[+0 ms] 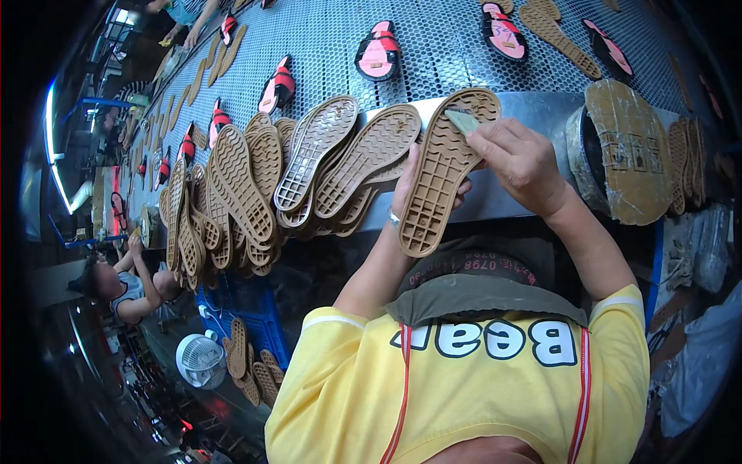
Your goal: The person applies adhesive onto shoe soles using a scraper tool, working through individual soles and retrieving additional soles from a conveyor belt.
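A tan shoe sole (434, 182) is held up before me, tilted, its wavy and gridded tread toward me. My left hand (405, 182) grips it from behind, its fingertips showing past the sole's right edge. In my right hand (524, 158) is a small pale green pad (462, 121) with a dark edge, pinched between thumb and fingers. The pad touches, or sits just over, the tread near the sole's wide upper end. Just left of my left hand lie several piled tan soles (367, 158), treads up; others lean in a row (239, 182) farther left.
Beyond the metal ledge (533, 116), a perforated conveyor (440, 58) carries pink, red and black sandals (379, 50) and loose soles. A round container with a tan, taped-looking top (630, 155) stands right. A blue crate (267, 313), a white fan (200, 361) and another person (139, 290) are left.
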Tool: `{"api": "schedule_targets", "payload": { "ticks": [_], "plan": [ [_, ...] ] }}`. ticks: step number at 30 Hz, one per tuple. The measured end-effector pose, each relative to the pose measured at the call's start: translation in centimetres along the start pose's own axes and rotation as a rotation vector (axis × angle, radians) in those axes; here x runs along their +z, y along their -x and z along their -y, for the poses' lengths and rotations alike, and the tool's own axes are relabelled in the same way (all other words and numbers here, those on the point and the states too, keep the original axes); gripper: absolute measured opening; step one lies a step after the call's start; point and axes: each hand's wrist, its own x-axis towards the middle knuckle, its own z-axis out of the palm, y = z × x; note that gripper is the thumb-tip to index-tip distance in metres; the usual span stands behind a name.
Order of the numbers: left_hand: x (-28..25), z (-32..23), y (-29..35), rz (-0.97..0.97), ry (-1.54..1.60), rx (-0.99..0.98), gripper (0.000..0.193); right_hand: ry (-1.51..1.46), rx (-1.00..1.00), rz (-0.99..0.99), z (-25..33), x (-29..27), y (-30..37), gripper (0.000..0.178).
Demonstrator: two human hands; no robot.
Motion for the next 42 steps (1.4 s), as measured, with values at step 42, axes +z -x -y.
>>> {"api": "schedule_targets", "payload": {
  "ticks": [42],
  "plan": [
    [1.0, 0.4, 0.3, -0.206, -0.327, 0.117, 0.074, -0.773, 0.205, 0.12, 4.7, -1.8, 2.2, 0.018]
  ]
}}
